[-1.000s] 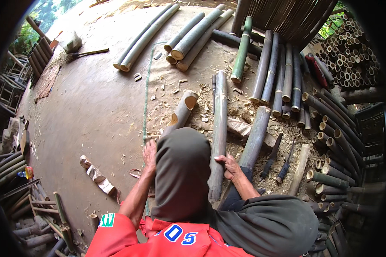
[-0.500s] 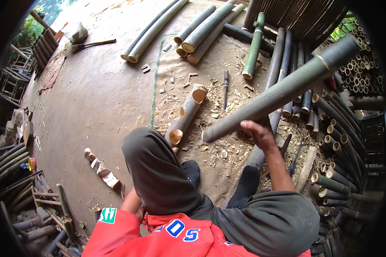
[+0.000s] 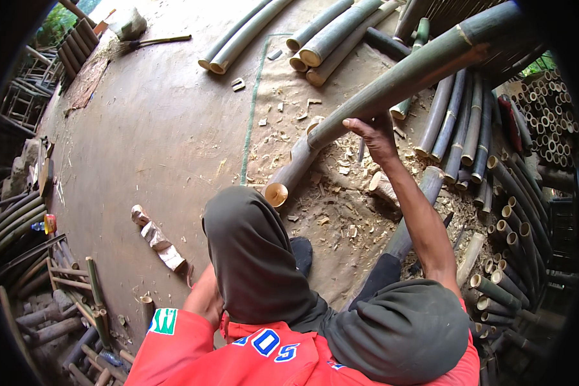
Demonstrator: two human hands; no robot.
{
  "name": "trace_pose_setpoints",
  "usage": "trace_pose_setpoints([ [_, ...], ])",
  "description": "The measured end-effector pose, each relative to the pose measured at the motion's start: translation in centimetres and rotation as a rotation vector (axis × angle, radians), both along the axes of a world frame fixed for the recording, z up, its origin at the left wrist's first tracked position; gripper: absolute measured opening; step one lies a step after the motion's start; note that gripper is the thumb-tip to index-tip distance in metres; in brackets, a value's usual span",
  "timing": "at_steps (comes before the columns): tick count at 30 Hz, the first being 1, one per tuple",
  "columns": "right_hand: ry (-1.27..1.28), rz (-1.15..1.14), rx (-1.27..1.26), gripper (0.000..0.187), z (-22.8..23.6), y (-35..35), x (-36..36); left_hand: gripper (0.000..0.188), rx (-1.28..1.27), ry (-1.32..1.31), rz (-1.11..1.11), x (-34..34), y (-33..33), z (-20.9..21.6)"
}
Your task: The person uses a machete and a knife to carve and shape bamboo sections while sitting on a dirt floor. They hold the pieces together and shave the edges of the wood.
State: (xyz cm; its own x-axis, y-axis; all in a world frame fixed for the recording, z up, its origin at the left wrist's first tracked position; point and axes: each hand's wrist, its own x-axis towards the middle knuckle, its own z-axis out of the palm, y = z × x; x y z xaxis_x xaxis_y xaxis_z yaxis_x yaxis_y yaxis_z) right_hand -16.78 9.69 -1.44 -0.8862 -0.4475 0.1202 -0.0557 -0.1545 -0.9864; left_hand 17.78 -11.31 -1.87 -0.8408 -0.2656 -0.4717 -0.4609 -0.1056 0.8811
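Observation:
My right hand [image 3: 377,137] grips a long green bamboo pole [image 3: 405,83] from below, its thumb along the near side. The pole slants up to the right, and its lower end overlaps the top of a notched bamboo piece [image 3: 293,170]; I cannot tell whether they touch. That piece has scooped openings and lies just past my left knee. My left forearm [image 3: 206,293] runs behind the knee, which hides the hand and its fingers. Beneath the right forearm lies another bamboo length [image 3: 410,222], beside my right foot, with a pale chunk of wood [image 3: 384,186] next to it.
Wood chips [image 3: 331,199] litter the ground ahead. Several bamboo poles [image 3: 341,38] lie at the far side, and more [image 3: 460,125] are stacked at right. A carved pale wood piece [image 3: 157,238] rests at left. Bamboo scraps [image 3: 64,328] pile up at lower left.
My right hand has moved forward, carrying the bamboo pole away from me. Its lower end now overlaps the notched piece. Left fingers, glimpsed earlier beside that piece, are now hidden.

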Motion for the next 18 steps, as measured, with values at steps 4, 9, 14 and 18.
trace_pose_setpoints([
  [4, 0.01, 0.004, 0.012, 0.053, 0.7, -0.3, -0.5, 0.064, -0.319, -0.086, -0.218, -5.7, 1.5, 6.6],
  [9, 0.04, 0.063, -0.014, 0.065, 0.7, -1.7, -1.0, 0.054, -0.113, 0.08, -0.127, -3.7, -0.9, 2.1],
  [14, 0.158, 0.093, -0.007, 0.065, -3.7, -2.6, -0.2, 0.045, -0.094, 0.209, -0.097, -1.6, -1.4, -2.7],
  [18, 0.209, 0.039, 0.14, 0.065, -5.1, -4.8, 2.4, 0.048, -0.32, 0.11, -0.154, -1.1, -1.0, -1.7],
])
